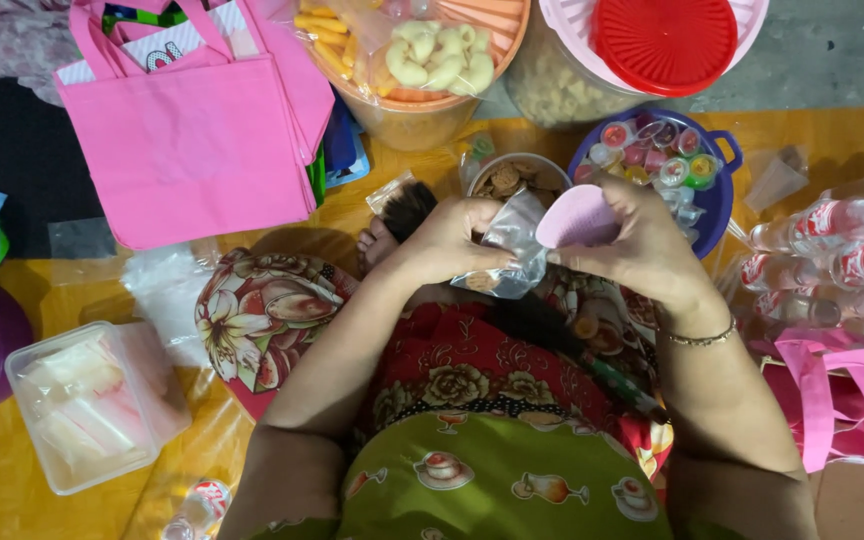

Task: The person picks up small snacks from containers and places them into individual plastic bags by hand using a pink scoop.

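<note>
The small clear plastic bag (514, 245) sits between both hands just above the person's lap, its mouth turned up and toward the right so that it can take what is tipped in. The left hand (449, 238) is closed around the bag's left side, fingers curled and pinching the film so the opening stays spread. The right hand (642, 240) is wrapped around a pink scoop (577, 217), gripping it firmly with its rounded lip tilted against the bag's mouth; whether anything lies in the scoop cannot be told. Just beyond the hands stands a bowl of brown snacks (508, 178), close enough to dip from without reaching. To its right a blue basin (720, 190) holds small jelly cups with coloured lids, and further right clear bottles (842, 250) lie on their sides over pink bags (842, 405). At the top are an orange tub (422, 105) with bagged puffed snacks resting on it and a big container with a red lid (664, 40). On the left, a stack of pink tote bags (187, 140) lies flat, and a clear box of folded plastic bags (92, 405) sits on the yellow floor mat (12, 480), all ringed within arm's reach of the seated person.
</note>
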